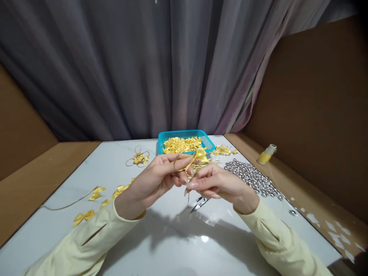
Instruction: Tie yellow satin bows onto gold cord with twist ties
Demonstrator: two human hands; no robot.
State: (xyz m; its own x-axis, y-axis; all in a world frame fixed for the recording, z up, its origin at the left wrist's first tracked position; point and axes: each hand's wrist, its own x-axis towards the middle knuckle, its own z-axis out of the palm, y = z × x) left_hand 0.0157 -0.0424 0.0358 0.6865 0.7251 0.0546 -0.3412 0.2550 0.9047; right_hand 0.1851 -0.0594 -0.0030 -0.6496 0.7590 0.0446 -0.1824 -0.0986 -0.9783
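A yellow bow (201,155) with a gold cord (176,164) sits at the fingertips of both hands, raised above the middle of the table (172,249). The left hand (158,172) pinches the cord between thumb and fingers, its loop curving over them and the bow just beyond. The right hand (220,183) is closed in a pinch on the cord below the bow, its exact grip partly hidden; a thin end hangs beneath. Snips (199,204) lie on the table under the right hand. Behind the hands are gold ties (205,166), then a blue basket (161,142) heaped with yellow petals (181,145). To the right, silver beads (250,176) spread near a spool (266,155) on the brown ledge (244,147). To the left lie loose bows (84,217) and, farther back, a beaded flower (140,158). A grey curtain (143,69) hangs behind the table.
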